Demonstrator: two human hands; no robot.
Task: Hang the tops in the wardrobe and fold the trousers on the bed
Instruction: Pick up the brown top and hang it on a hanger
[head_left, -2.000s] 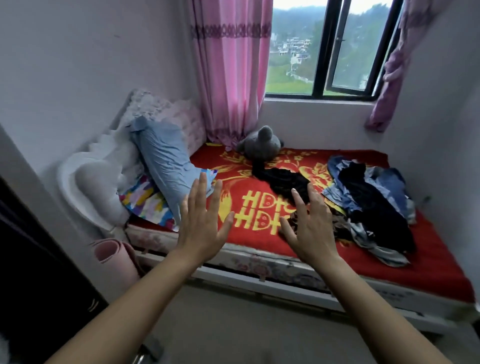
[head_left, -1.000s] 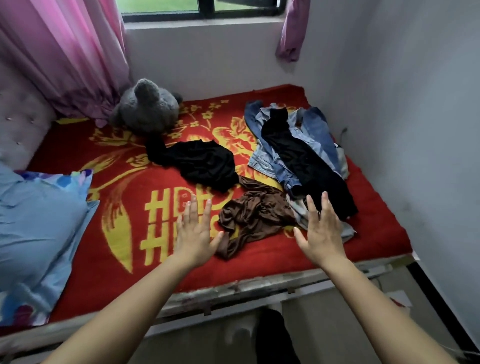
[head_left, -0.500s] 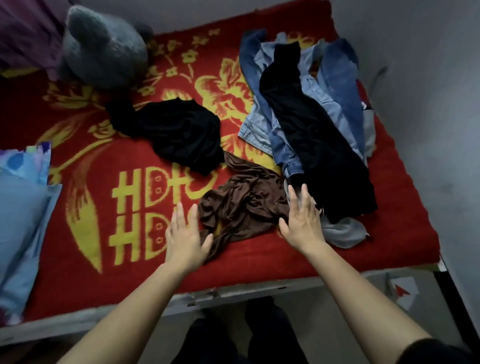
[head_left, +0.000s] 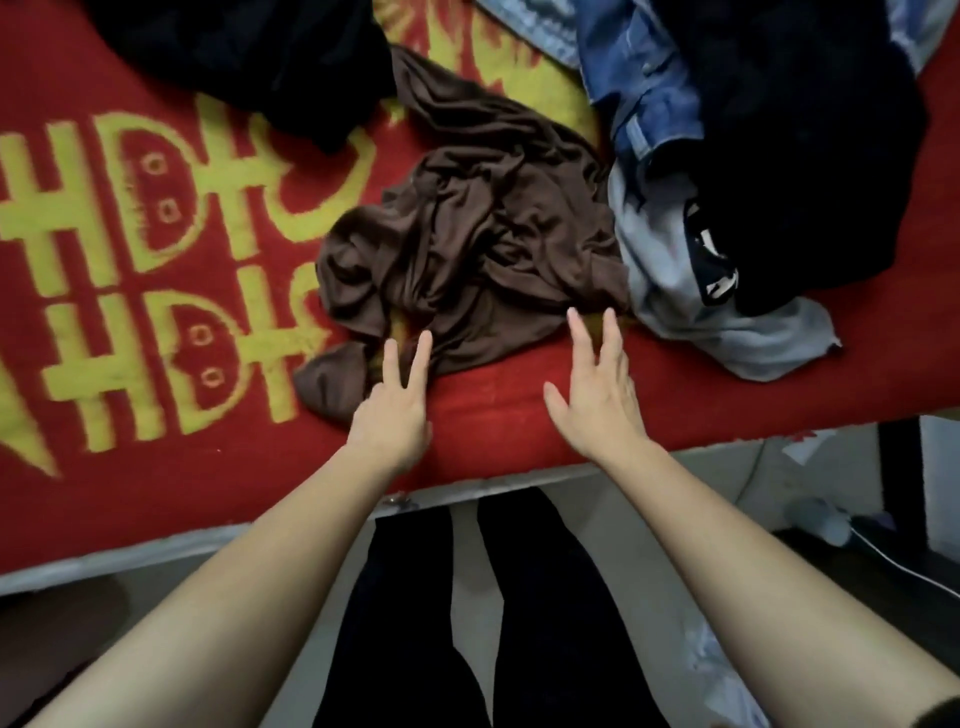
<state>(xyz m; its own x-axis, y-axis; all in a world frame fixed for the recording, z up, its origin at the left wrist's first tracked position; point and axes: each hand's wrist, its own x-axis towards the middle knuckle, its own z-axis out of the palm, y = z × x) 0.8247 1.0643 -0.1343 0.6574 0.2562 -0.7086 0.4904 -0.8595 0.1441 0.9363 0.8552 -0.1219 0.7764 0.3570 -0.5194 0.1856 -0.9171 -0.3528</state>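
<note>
The brown garment (head_left: 467, 234) is a thin, soft knit, crumpled into a heap of fine folds on the red blanket (head_left: 493, 415), a fuzzy pile woven with blocky yellow characters. Its long axis runs from a narrow strip at the far end down toward the person, slanting a little to their left, and ends in a rounded lobe at the near left corner. Whether it is a top or trousers cannot be told from the bunched cloth.

The left hand (head_left: 392, 410) lies palm down at the garment's near edge, fingers straight, two of them parted in a V with their tips over the hem. The right hand (head_left: 597, 395) is palm down too, fingers straight and slightly apart, tips at the garment's near right edge; whether they touch it is unclear.

Beyond the brown garment on its left, a black garment (head_left: 249, 57) is cut off by the top of the frame. To its right, touching it, lies a pale grey-blue cloth (head_left: 675, 291) under stiff blue denim (head_left: 639, 78) and a dark heap (head_left: 810, 156) too black to show folds. Nearer than the garment, past the pale bed edge (head_left: 104, 561), stand the person's dark-clad legs (head_left: 545, 623).
</note>
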